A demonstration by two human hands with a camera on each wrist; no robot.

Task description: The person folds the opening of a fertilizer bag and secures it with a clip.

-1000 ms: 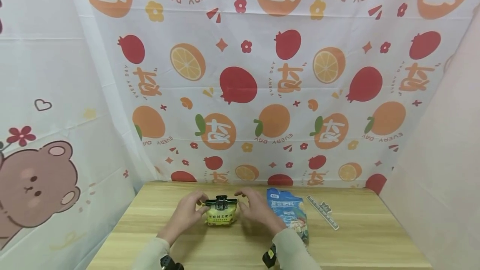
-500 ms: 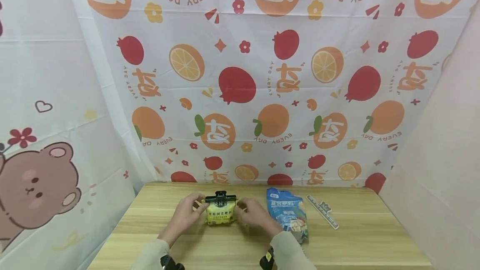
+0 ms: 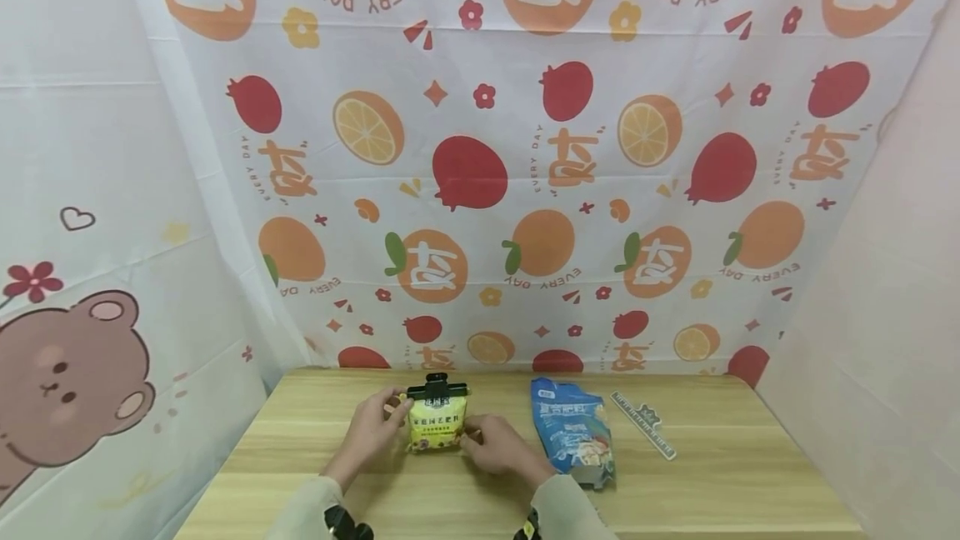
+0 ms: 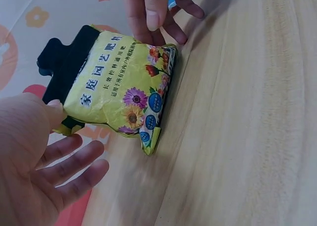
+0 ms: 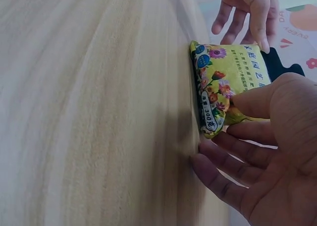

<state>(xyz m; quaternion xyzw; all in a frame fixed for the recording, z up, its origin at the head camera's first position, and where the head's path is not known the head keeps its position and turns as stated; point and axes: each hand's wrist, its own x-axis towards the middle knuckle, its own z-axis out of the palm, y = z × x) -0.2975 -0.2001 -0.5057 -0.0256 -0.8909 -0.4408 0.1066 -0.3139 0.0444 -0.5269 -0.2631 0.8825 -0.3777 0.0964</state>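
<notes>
A small yellow fertilizer bag (image 3: 437, 423) with printed flowers stands on the tabletop, its top closed by a black clip (image 3: 437, 388). My left hand (image 3: 377, 421) pinches the bag's upper left corner by the end of the clip, thumb in front. The other left fingers spread below it in the left wrist view. My right hand (image 3: 491, 442) pinches the lower right side, its thumb on the printed front in the right wrist view. The remaining right fingers extend low beside the bag, near the wood.
To the right lies a blue printed bag (image 3: 573, 432), close to my right forearm. Beyond it is a flat ruler-like strip (image 3: 645, 425) with a decorative shape. A fruit-print cloth (image 3: 525, 190) hangs behind the wooden table (image 3: 712, 473).
The fertilizer bag has tilted up, so more of its front shows. My right hand has moved down from the clip end to the bag's lower right side. My left hand stays at the upper left.
</notes>
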